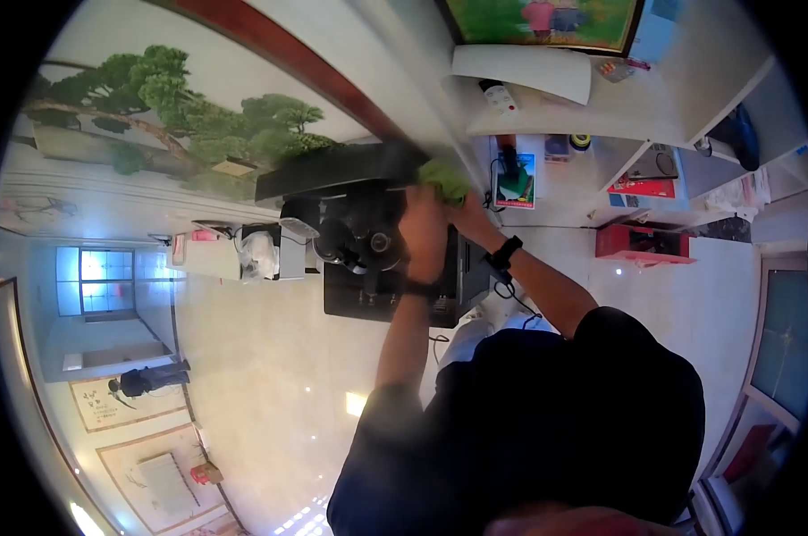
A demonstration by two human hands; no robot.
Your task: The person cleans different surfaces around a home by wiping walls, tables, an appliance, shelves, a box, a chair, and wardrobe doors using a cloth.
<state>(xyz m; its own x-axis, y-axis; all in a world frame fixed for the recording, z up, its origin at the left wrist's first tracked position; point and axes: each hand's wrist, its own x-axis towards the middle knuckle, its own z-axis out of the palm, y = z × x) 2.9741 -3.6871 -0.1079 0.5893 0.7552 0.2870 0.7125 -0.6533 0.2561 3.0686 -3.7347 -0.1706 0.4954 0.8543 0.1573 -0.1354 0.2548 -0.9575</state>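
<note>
Dark shirt cloth (547,411) fills the lower view, nearest the camera, and 2 bare forearms reach from it toward a black machine (346,295). The left hand (422,234) lies over the machine, a dark band on its wrist. Its fingers point away from the body, with their tips beside a green cloth (445,179); they are blurred, so whether they are spread or closed cannot be told. The right hand (467,217) has its fingers gathered on the green cloth, pinching its near edge, and a black watch (505,253) circles that wrist. So the cloth sits right at the fingertips of both hands, bunched up.

Just beside the left fingers, on the side away from the right hand, are a round black part (379,241) and a long black panel (337,172) that stands along the wall. A black cable (516,295) curves near the right wrist.

Past the right fingers are shelves holding a white remote (500,96), a bright booklet (517,183) and a yellow roll (581,141). A red box (643,244) is farther out from that hand. Well apart from the left fingers, a clear plastic bag (258,254) lies on a white surface, and 1 other person (151,380) is in the distance.
</note>
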